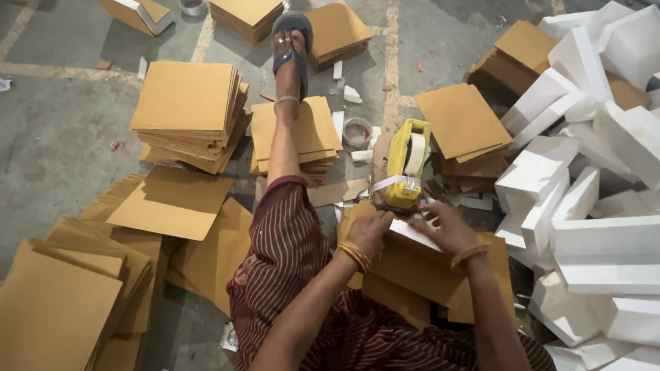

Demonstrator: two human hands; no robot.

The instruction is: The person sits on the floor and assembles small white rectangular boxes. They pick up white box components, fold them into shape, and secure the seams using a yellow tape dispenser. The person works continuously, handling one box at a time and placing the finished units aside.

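Seated on the floor [46,139], seen from above, 1 leg stretched forward with a sandal [292,41] on the foot.

Left hand [369,233] curled, fingers bent down over the near-left edge of a white strip [416,236] lying on a brown card stack [414,276] in the lap; gold bangles at the wrist. Gripping or merely pressing: cannot tell.

Right hand [448,228] spread, fingers extended and flat on the same strip and card, a bangle at that wrist too. Not closed around anything.

Strip and card directly under both hands, just in front of the knees, touching the hands.

Yellow tape dispenser [407,162] upright just beyond the hands, loaded with a pale roll, resting on a brown block; near but apart from both hands.

White foam pieces [608,180] heaped along the right side, the nearest ones just beside the right forearm.

Brown card squares in several stacks: 1 tall stack [190,111] to the left of the leg, 1 [302,133] under the ankle, 1 [460,124] right of the dispenser, more [245,7] further off. Loose sheets [172,202] fanned at the left knee, and a larger pile [48,307] at lower left.

Tape roll [357,131] flat on the floor between the leg and the dispenser; another [194,1] at the top, well apart. Small white scraps scattered around.
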